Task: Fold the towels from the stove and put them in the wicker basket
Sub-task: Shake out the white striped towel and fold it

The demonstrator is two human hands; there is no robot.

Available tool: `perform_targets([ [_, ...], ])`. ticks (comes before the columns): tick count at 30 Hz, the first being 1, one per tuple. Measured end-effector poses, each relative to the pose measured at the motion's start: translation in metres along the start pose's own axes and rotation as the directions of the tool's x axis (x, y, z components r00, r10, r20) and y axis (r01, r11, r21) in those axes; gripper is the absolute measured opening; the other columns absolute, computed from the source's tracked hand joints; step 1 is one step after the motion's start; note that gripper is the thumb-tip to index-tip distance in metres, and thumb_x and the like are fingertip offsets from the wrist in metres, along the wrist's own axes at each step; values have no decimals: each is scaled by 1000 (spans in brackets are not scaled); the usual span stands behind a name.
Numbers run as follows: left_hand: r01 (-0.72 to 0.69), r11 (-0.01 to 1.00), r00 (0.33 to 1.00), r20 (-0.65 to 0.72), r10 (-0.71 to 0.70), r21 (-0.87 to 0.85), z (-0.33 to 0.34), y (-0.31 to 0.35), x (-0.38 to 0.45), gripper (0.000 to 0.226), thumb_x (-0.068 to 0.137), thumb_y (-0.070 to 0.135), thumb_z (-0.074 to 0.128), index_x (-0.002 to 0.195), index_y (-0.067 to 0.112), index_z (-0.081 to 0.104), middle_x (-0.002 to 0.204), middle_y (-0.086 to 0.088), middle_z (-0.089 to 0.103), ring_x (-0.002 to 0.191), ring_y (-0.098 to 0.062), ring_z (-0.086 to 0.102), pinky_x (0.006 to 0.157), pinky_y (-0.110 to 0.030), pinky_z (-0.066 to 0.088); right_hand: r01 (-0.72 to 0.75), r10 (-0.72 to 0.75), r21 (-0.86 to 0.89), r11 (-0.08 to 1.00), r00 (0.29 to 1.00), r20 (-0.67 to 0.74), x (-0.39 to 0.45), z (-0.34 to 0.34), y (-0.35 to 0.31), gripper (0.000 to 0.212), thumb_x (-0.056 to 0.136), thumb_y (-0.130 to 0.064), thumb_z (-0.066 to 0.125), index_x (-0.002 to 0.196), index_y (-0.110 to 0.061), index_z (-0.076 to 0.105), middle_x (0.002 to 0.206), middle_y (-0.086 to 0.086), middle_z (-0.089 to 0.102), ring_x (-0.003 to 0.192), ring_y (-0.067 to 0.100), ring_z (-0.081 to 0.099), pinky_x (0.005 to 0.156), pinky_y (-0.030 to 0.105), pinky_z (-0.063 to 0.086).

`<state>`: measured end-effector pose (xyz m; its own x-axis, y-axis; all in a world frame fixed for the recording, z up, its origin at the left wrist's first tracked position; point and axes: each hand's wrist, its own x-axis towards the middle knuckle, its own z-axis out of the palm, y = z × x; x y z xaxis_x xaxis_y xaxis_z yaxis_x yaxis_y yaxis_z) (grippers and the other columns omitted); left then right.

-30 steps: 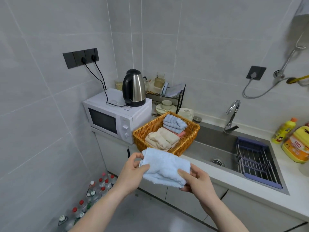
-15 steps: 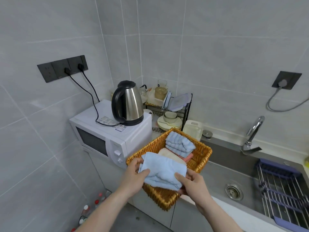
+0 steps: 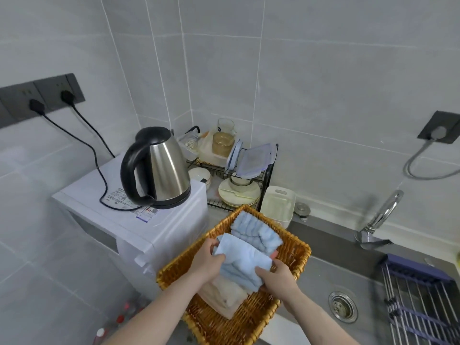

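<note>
Two hands: both hold one folded light blue towel (image 3: 245,263) over the wicker basket (image 3: 297,257).
Left hand (image 3: 207,261): grips the towel's left edge, thumb on top and fingers curled underneath.
Right hand (image 3: 277,277): pinches the towel's near right corner, thumb on top, fingers tucked below.
Light blue towel: lies low inside the basket, over a folded beige towel (image 3: 222,296); whether it rests on that towel I cannot tell.
Ribbed blue towel (image 3: 256,230): folded, in the basket's far corner, just beyond the held towel, with a strip of pink cloth (image 3: 273,253) showing at its right edge.
Wicker basket: stands on the table at its front edge, between the microwave (image 3: 139,227) on the left and the sink (image 3: 348,275) on the right.
Kettle (image 3: 156,170): steel with a black handle, upright on top of the microwave, its cord running up to the wall socket (image 3: 47,95).
Dish rack (image 3: 236,180): at the table's back corner behind the basket, holding plates, bowls and lidded containers.
White tub (image 3: 277,204): just beside the rack, touching the basket's far rim or very near it.
Faucet (image 3: 378,220): at the sink's back edge.
Drying rack (image 3: 423,302): blue-framed, laid across the sink's right side.
</note>
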<state>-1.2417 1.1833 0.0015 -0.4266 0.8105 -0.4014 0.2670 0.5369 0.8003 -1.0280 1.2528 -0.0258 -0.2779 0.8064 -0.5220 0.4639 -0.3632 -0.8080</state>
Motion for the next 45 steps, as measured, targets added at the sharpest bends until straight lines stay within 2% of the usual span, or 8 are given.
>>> perform_targets([
  [5,26,999,999,40,-28,31,4,7,38,48,92,20,54,139,26,46,137,1,54,116,-18,55,94,-32,46,-58,56,-31,998,997,-59,13,10,-15,34,80,-29,72,104,-33,49,99,2,71,88,22,73,81,46,63],
  [10,59,996,997,47,-62,61,8,3,65,52,94,18,52,145,26,41,137,-1,52,115,-20,54,90,-31,46,-89,85,-86,992,995,-53,41,19,-15,92,78,-36,73,152,-15,23,116,2,63,91,20,70,67,36,64],
  [16,-3,994,999,39,-1,112,15,-6,80,45,102,18,50,145,27,41,146,-1,49,119,-19,52,97,-31,44,-152,137,-154,976,985,-102,56,26,-16,108,85,-40,73,157,-7,0,128,8,58,98,20,66,59,23,55],
  [22,-92,981,995,-9,95,173,15,-18,75,51,103,27,57,150,27,41,149,5,49,137,-18,49,110,-31,43,-115,89,-166,979,984,-157,53,31,-10,87,84,-38,75,143,-10,18,107,7,66,87,22,71,73,40,63],
  [26,-280,918,948,-69,310,282,18,-33,50,47,101,32,59,145,36,43,146,16,41,134,-8,41,109,-21,38,48,-102,-262,964,975,-196,29,28,-4,60,85,-34,77,123,-22,31,123,0,42,102,15,55,85,34,51],
  [31,-311,833,947,77,311,457,30,-38,43,42,103,31,52,143,40,46,152,21,36,138,-8,38,111,-29,42,429,-527,-600,675,850,16,25,28,4,40,92,-29,69,126,-37,49,126,-15,31,119,14,51,90,23,51],
  [37,-283,765,957,220,188,578,30,-28,48,56,103,20,43,155,39,33,165,15,22,152,-17,23,120,-38,33,423,-404,-782,457,882,241,43,31,-4,56,96,-29,55,151,-33,41,147,-12,35,134,18,32,116,33,34],
  [45,-177,780,981,175,88,601,17,-30,5,59,101,14,42,157,30,33,168,4,18,156,-19,11,129,-35,11,435,-360,-759,485,890,280,43,24,-3,61,95,-35,58,152,-36,37,152,-14,32,139,16,28,119,34,32],
])
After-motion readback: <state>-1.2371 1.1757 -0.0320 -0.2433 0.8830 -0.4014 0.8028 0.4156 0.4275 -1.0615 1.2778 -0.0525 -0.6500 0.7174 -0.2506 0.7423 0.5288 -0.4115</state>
